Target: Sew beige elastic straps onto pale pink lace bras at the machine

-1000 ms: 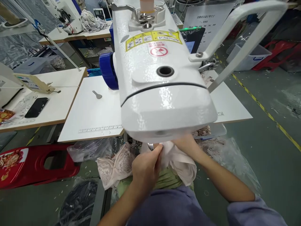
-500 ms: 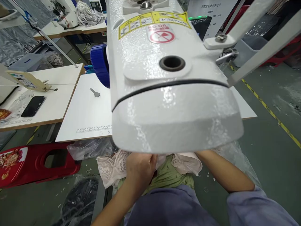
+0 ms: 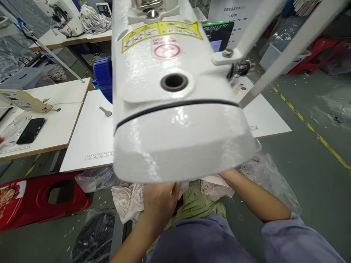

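The lace garment (image 3: 127, 201) spans left–right; left hand (image 3: 159, 202) curls, grip unclear; right hand's fingers hidden, state unclear; bin (image 3: 285, 58) holds clear plastic (image 3: 287, 31).

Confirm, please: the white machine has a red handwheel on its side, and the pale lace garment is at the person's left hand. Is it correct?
Not quite: the handwheel on the side of the white machine is blue, as the head view shows. The pale lace garment is at the left hand.

My feed's got a white sewing machine (image 3: 178, 142) with a blue handwheel (image 3: 103, 78). The bra (image 3: 127, 201) is pale pink with a lacy pattern, and the cloth (image 3: 201, 201) is green with dark flecks.
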The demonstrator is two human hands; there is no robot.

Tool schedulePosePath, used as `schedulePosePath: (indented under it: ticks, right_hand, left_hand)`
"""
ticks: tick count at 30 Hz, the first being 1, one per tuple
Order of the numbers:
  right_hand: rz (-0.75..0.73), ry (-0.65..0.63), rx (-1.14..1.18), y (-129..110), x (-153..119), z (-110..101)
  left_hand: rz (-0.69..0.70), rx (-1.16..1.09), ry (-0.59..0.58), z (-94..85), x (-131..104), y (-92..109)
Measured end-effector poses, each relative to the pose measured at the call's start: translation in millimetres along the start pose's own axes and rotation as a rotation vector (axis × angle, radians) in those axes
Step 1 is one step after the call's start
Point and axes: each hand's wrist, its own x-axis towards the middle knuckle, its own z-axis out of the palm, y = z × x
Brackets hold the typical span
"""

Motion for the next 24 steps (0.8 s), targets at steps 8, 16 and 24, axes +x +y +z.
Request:
schedulePosePath:
  ticks: [8, 16, 24]
  right_hand:
    - [0.278, 0.116, 0.098, 70.6, -49.1, 4.5]
    - [0.5, 0.239, 0.022, 151.5, -130.2, 23.1]
    - [0.573, 0.018, 0.008, 162.4, -190.8, 47.8]
  left_hand:
    - [0.088, -0.057, 0.091, -4.1, 0.5, -6.5]
    - [0.127, -0.052, 0.139, -3.6, 2.2, -10.9]
    - [0.113, -0.017, 0.084, -0.8, 1.9, -6.3]
